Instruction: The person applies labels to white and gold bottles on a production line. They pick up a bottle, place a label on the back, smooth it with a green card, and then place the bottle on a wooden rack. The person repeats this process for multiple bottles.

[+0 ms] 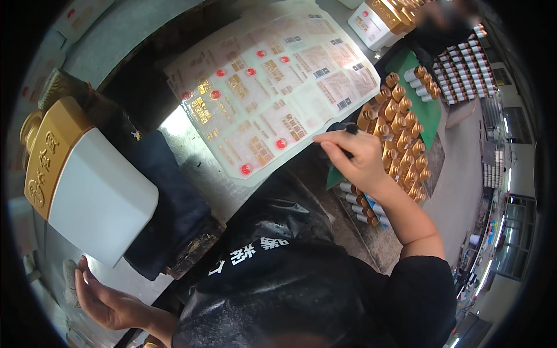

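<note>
My left hand [113, 304] is at the lower left, fingers curled up against a grey, soft-looking pad [71, 283], just below a large white bottle with a gold shoulder and cap [104, 191]. The pad is partly hidden behind the fingers. My right hand [357, 153] is closed around a small black piece [350, 129], mostly covered by the fingers. Its thumb and fingertips are at the near right edge of a pale decal sheet [272, 116] printed with gold blocks, red round seals and brownish pictures. That sheet lies on a metal worktop [217, 174].
Several gold-shouldered bottles [400, 133] stand packed to the right, by a green mat [429, 119]. Another white and gold bottle [371, 26] stands beyond the sheet. A brush [55, 90] and dark cloth [168, 197] adjoin the large bottle. Another person [444, 26] is at the far right.
</note>
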Demonstrator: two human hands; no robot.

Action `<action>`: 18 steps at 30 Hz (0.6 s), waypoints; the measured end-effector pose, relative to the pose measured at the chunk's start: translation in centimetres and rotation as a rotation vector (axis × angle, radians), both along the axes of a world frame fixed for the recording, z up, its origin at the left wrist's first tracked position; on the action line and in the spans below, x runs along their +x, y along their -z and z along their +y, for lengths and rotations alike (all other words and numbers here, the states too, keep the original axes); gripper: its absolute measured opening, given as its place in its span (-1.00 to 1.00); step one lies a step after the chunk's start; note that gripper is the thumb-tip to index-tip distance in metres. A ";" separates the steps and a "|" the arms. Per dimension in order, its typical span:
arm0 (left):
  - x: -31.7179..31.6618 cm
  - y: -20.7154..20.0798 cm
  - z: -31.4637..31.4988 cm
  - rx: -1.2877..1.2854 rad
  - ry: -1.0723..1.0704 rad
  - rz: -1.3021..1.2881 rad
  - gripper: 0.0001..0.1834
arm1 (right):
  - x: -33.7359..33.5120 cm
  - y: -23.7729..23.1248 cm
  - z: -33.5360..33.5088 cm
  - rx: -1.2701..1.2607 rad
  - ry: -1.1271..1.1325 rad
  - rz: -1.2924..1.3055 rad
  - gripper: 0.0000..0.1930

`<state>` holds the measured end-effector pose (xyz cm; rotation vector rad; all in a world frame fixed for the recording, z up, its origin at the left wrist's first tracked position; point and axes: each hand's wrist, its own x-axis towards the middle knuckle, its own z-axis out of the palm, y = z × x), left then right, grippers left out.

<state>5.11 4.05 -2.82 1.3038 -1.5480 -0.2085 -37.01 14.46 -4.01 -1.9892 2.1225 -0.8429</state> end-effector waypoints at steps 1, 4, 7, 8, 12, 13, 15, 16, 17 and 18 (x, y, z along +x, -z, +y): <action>-0.4 -0.2 -0.1 -0.027 -0.008 0.031 -0.68 | -0.4 -0.1 0.0 0.023 0.018 -0.013 -0.88; -1.5 -0.8 -0.1 -0.068 -0.023 0.003 -0.69 | -0.9 0.2 -0.7 -0.027 -0.105 0.133 -0.74; -2.5 -1.3 -0.3 -0.100 -0.041 -0.018 -0.71 | -1.8 1.0 -1.5 0.007 -0.184 0.260 -0.57; -2.9 -1.4 -0.4 -0.110 -0.053 -0.022 -0.72 | -1.7 0.6 -2.2 0.011 -0.193 0.263 -0.56; -3.8 -2.1 -0.8 -0.221 -0.028 -0.021 -0.74 | -2.7 1.8 -4.0 0.077 -0.200 0.340 -0.51; -4.0 -2.1 -0.9 -0.226 -0.011 -0.009 -0.75 | -3.1 1.9 -4.1 0.128 -0.190 0.382 -0.50; -4.4 -2.2 -1.2 -0.237 0.026 0.016 -0.76 | -3.4 1.5 -3.0 0.118 -0.173 0.386 -0.50; -4.4 -2.3 -1.1 -0.234 0.037 -0.008 -0.76 | -3.5 1.1 -2.2 0.091 -0.177 0.404 -0.51; -4.5 -2.4 -1.1 -0.231 0.049 -0.032 -0.76 | -3.9 0.8 -1.4 0.064 -0.181 0.422 -0.51; -4.6 -2.5 -1.0 -0.227 0.060 -0.056 -0.76 | -4.4 0.8 -1.1 0.067 -0.217 0.395 -0.51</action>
